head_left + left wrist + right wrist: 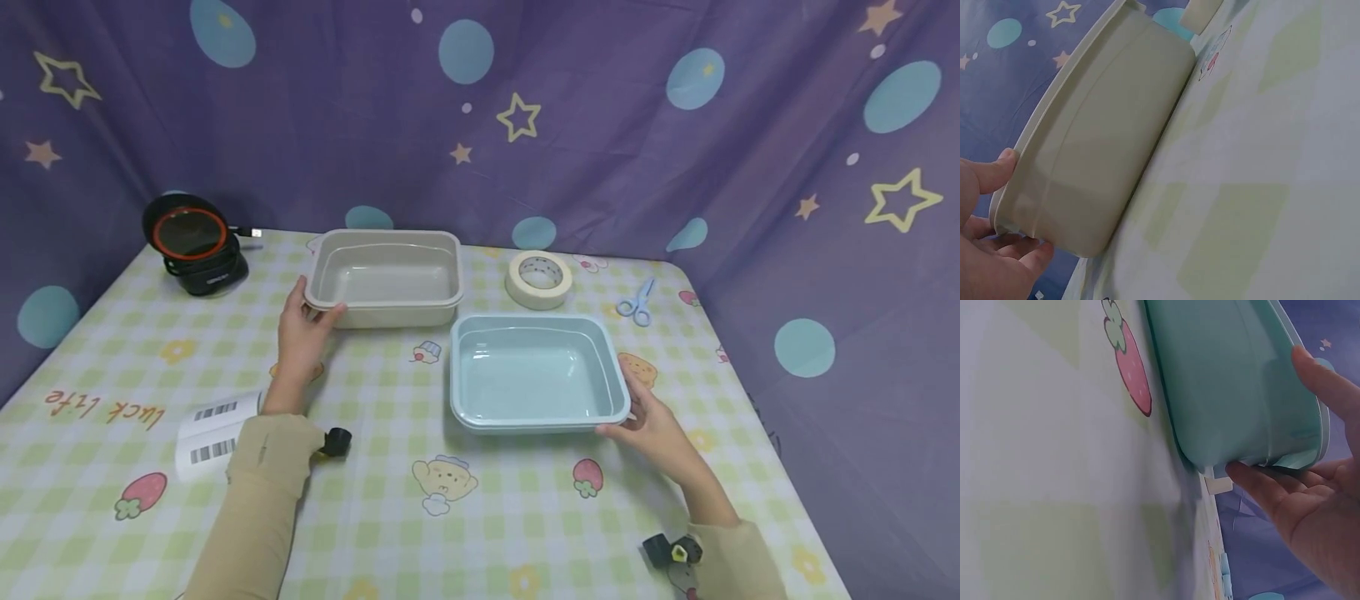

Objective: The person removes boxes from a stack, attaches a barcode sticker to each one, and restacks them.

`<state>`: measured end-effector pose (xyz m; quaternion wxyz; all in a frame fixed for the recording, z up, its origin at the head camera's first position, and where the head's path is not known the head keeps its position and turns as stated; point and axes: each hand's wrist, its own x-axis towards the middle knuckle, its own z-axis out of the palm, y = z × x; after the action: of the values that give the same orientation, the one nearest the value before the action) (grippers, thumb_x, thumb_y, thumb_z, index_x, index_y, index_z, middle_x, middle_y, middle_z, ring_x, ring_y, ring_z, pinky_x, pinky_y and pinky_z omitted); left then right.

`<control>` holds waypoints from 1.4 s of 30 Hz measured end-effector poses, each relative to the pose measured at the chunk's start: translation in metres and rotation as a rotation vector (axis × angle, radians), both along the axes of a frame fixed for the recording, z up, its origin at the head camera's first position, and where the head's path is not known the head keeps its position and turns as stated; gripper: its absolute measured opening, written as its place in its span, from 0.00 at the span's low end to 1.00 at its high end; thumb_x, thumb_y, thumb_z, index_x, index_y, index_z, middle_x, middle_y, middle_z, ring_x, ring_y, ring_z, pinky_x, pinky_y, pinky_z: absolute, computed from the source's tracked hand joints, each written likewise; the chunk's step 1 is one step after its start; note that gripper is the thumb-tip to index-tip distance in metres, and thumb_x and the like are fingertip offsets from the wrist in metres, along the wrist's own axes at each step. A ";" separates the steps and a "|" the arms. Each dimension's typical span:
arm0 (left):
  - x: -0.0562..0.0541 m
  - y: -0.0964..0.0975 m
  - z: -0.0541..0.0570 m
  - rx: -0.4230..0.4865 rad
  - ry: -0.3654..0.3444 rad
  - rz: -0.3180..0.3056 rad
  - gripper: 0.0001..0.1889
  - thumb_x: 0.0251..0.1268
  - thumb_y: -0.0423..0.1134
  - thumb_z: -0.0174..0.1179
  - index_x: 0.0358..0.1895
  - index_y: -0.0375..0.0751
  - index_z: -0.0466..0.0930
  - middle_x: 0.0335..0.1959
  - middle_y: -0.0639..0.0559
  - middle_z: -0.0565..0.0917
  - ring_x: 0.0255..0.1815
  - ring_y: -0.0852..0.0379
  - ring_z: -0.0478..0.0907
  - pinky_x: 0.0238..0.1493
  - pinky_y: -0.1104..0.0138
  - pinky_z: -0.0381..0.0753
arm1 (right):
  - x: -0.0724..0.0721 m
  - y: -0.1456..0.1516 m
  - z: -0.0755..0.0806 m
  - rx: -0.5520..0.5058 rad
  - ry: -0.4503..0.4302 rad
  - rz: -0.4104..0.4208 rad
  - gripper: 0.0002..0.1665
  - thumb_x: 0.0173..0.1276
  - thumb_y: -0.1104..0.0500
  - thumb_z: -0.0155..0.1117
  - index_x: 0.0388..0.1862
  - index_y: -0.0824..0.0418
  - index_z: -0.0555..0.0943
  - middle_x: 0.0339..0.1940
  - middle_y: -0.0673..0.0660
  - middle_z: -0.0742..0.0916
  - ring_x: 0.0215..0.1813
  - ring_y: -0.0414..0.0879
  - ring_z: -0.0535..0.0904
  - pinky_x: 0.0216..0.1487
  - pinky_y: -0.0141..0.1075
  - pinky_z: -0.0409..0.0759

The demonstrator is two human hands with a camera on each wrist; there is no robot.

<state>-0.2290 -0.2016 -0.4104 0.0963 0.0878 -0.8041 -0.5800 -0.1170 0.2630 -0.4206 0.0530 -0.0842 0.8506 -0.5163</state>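
A grey-beige rectangular plastic container [386, 317] stands upright at the back of the table. My left hand [302, 342] grips its front left corner, thumb on the rim and fingers under it along the side, as the left wrist view also shows on the container wall [1097, 125]. Nearer and to the right is a light blue container [525, 392] of similar shape. Its front right corner is held by my right hand [656, 429]. In the right wrist view the thumb lies on the rim of the blue container [1222, 381] and the fingers bend beneath that rim.
Behind the blue container lies a roll of masking tape [538, 292], with small blue scissors [637, 304] to its right. A black case with its lid up [198, 258] sits at the back left. Barcode labels [213, 433] lie beside my left sleeve. A purple curtain [600, 183] hangs behind the table.
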 end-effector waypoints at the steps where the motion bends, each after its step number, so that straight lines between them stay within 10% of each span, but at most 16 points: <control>1: 0.000 0.000 0.000 0.006 -0.002 0.001 0.44 0.69 0.38 0.58 0.78 0.43 0.37 0.79 0.44 0.47 0.79 0.48 0.50 0.76 0.60 0.60 | 0.001 0.000 0.000 -0.001 0.006 -0.001 0.61 0.57 0.65 0.73 0.80 0.57 0.44 0.79 0.67 0.54 0.72 0.68 0.63 0.57 0.43 0.81; 20: -0.008 -0.015 0.006 0.262 -0.091 0.076 0.43 0.71 0.34 0.54 0.78 0.49 0.33 0.80 0.51 0.40 0.80 0.56 0.44 0.76 0.70 0.55 | 0.005 -0.005 0.000 0.012 0.004 -0.030 0.60 0.59 0.61 0.73 0.80 0.58 0.43 0.80 0.65 0.54 0.73 0.67 0.62 0.58 0.45 0.79; 28: -0.008 -0.032 0.011 0.188 -0.091 0.108 0.42 0.72 0.34 0.52 0.78 0.45 0.32 0.80 0.50 0.38 0.81 0.56 0.38 0.79 0.68 0.45 | 0.005 -0.005 -0.002 0.016 0.007 -0.032 0.61 0.59 0.61 0.73 0.80 0.58 0.43 0.80 0.65 0.53 0.74 0.68 0.60 0.59 0.46 0.78; 42: 0.043 -0.067 0.043 -0.045 -0.164 0.007 0.42 0.73 0.44 0.52 0.78 0.41 0.34 0.80 0.46 0.38 0.81 0.50 0.38 0.80 0.55 0.46 | 0.007 -0.011 0.002 0.033 0.021 -0.028 0.60 0.61 0.61 0.71 0.80 0.60 0.40 0.79 0.68 0.53 0.73 0.69 0.60 0.67 0.51 0.67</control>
<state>-0.1863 -0.2685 -0.3679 0.0343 0.1355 -0.8219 -0.5522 -0.1099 0.2521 -0.4181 0.0384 -0.0769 0.8607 -0.5019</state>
